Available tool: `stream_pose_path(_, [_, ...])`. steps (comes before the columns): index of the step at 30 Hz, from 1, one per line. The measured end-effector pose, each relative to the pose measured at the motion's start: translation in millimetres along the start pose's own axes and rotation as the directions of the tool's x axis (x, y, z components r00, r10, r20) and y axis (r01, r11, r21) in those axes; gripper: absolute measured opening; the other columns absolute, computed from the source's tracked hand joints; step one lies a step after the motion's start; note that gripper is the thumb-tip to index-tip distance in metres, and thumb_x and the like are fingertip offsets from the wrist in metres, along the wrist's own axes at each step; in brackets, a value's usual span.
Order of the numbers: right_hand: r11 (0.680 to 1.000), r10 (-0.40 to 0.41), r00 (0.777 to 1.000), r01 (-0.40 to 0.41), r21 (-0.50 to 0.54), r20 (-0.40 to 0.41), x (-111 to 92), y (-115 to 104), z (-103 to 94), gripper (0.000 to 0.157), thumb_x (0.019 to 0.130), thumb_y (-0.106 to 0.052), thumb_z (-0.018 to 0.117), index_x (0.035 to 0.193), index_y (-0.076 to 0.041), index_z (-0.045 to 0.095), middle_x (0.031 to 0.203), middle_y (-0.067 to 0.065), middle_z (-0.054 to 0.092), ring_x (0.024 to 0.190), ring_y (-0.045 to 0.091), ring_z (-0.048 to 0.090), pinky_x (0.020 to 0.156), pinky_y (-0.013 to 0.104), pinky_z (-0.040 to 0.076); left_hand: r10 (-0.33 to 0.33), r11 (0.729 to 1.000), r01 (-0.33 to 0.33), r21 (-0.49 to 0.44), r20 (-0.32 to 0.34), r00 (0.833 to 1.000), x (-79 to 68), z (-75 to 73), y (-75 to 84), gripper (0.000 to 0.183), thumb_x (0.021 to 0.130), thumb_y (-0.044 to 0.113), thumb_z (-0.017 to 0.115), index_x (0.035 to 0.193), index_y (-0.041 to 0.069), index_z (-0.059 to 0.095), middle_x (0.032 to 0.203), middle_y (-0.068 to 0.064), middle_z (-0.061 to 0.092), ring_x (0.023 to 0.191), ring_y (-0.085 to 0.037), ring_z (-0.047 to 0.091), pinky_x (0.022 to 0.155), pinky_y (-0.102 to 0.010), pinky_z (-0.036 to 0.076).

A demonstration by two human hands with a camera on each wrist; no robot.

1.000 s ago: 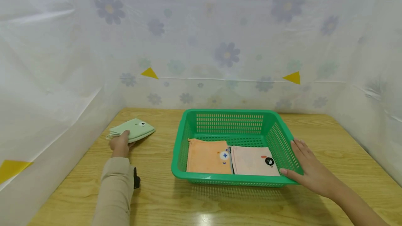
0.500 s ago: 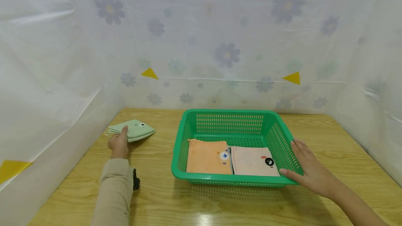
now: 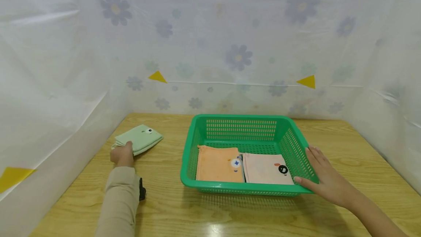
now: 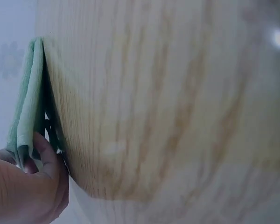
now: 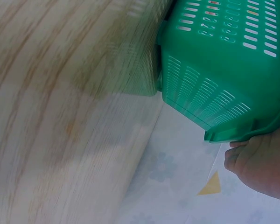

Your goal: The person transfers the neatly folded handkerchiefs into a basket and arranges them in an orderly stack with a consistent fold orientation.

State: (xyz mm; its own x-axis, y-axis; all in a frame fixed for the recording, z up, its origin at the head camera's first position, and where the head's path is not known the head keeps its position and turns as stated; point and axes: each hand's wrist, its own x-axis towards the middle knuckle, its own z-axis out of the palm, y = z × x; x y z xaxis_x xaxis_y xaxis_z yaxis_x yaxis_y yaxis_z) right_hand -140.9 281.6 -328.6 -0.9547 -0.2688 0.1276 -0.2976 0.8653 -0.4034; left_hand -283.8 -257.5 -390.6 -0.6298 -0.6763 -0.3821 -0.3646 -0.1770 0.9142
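At the left of the table, a folded green towel [image 3: 139, 137] with an eye motif tilts up at its near edge. My left hand [image 3: 123, 154] pinches that edge. In the left wrist view, fingers of the left hand [image 4: 28, 186] reach under the folded layers of the towel [image 4: 30, 98]. My right hand [image 3: 325, 180] rests on the right front corner of a green plastic basket [image 3: 250, 187], thumb spread apart from the fairly straight fingers. Inside the basket lie a folded orange towel [image 3: 215, 164] and a folded pale pink towel [image 3: 263, 169] side by side.
A wooden table [image 3: 164, 207] carries everything. White flowered sheeting [image 3: 204, 39] encloses it at the back and both sides, with yellow triangles [image 3: 306, 81] stuck on it. The basket's rear part shows its bare slotted floor.
The left hand has lowered slightly toward me, and the green towel's near edge has come down with it. Its left thumb has shifted on the edge. The right hand and basket stay put.
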Motion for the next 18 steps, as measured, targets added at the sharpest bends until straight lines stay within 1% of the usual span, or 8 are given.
stream_pose_path(2, [1.000, -0.002, 1.000, 0.002, 0.002, -0.001, -0.3, 0.3, -0.1, 0.092, 0.089, -0.036, 0.058, 0.148, -0.001, -0.003, 0.154, 0.025, -0.005, 0.142, 0.037, -0.015, 0.102, 0.072, 0.005, -0.028, 0.999, 0.028, -0.026, 0.013, 1.000, -0.9, -0.3, 0.7, 0.061, 0.090, 0.018, 0.050, 0.142, -0.005, 0.026, 0.146, -0.019, 0.028, 0.123, -0.026, 0.044, 0.100, -0.031, 0.044])
stream_pose_path(4, [1.000, -0.004, 1.000, 0.004, 0.004, -0.002, -0.2, 0.4, 0.0, 0.092, 0.089, -0.035, 0.058, 0.148, 0.000, -0.003, 0.154, 0.025, -0.005, 0.142, 0.037, -0.015, 0.102, 0.072, 0.004, -0.064, 0.995, 0.067, -0.071, 0.043, 0.997, -0.5, -0.4, 1.4, 0.061, 0.091, 0.018, 0.049, 0.143, -0.004, 0.024, 0.146, -0.017, 0.028, 0.104, -0.019, 0.053, 0.084, -0.024, 0.052])
stream_pose_path(6, [1.000, -0.004, 1.000, 0.004, 0.003, -0.002, 0.0, 0.5, 0.1, 0.092, 0.089, -0.036, 0.058, 0.148, 0.000, -0.002, 0.154, 0.025, -0.005, 0.142, 0.037, -0.015, 0.102, 0.072, 0.004, -0.104, 0.987, 0.112, -0.116, 0.074, 0.992, 0.8, -0.4, 1.8, 0.060, 0.091, 0.016, 0.049, 0.143, -0.002, 0.024, 0.142, -0.015, 0.032, 0.083, -0.010, 0.055, 0.067, -0.017, 0.054])
stream_pose_path(8, [1.000, -0.002, 1.000, 0.002, 0.005, 0.000, 0.2, 0.4, 0.4, 0.092, 0.090, -0.036, 0.058, 0.148, 0.000, -0.002, 0.154, 0.025, -0.005, 0.141, 0.037, -0.016, 0.102, 0.072, 0.004, -0.145, 0.971, 0.164, -0.177, 0.115, 0.983, 1.7, -0.7, 1.9, 0.063, 0.090, 0.014, 0.049, 0.144, -0.001, 0.021, 0.137, -0.012, 0.036, 0.073, -0.006, 0.053, 0.061, -0.015, 0.053])
stream_pose_path(10, [1.000, -0.002, 1.000, 0.002, 0.009, 0.002, 0.3, 0.3, 0.7, 0.092, 0.089, -0.036, 0.058, 0.148, 0.000, -0.002, 0.154, 0.025, -0.005, 0.141, 0.037, -0.016, 0.102, 0.072, 0.004, -0.178, 0.953, 0.206, -0.222, 0.140, 0.974, 1.8, -1.1, 1.4, 0.065, 0.090, 0.013, 0.050, 0.144, -0.001, 0.018, 0.128, -0.007, 0.040, 0.074, -0.007, 0.054, 0.061, -0.016, 0.054])
stream_pose_path(13, [1.000, 0.000, 1.000, -0.001, 0.012, 0.006, 0.5, 0.2, 1.0, 0.092, 0.089, -0.036, 0.059, 0.148, -0.001, -0.003, 0.154, 0.025, -0.006, 0.141, 0.037, -0.016, 0.102, 0.072, 0.004, -0.193, 0.931, 0.238, -0.276, 0.181, 0.964, 1.1, -1.5, 0.0, 0.070, 0.089, 0.013, 0.051, 0.146, 0.002, 0.012, 0.127, -0.005, 0.038, 0.090, -0.010, 0.054, 0.067, -0.018, 0.055])
stream_pose_path(15, [1.000, 0.003, 1.000, -0.003, 0.010, 0.004, 0.5, 0.2, 1.0, 0.092, 0.089, -0.036, 0.059, 0.148, -0.001, -0.003, 0.154, 0.025, -0.005, 0.141, 0.037, -0.016, 0.102, 0.072, 0.005, -0.169, 0.937, 0.229, -0.263, 0.232, 0.958, -0.2, -2.0, -1.6, 0.071, 0.090, 0.015, 0.049, 0.147, 0.002, 0.009, 0.134, -0.008, 0.035, 0.100, -0.013, 0.053, 0.071, -0.019, 0.055])
stream_pose_path(18, [1.000, 0.004, 1.000, -0.004, 0.005, 0.001, 0.7, 0.2, 0.5, 0.092, 0.089, -0.036, 0.059, 0.148, 0.000, -0.002, 0.154, 0.025, -0.004, 0.142, 0.037, -0.015, 0.101, 0.073, 0.006, -0.119, 0.954, 0.195, -0.229, 0.307, 0.944, -3.6, -3.7, -3.8, 0.070, 0.092, 0.019, 0.046, 0.147, 0.001, 0.008, 0.139, -0.010, 0.029, 0.105, -0.013, 0.051, 0.076, -0.019, 0.054])
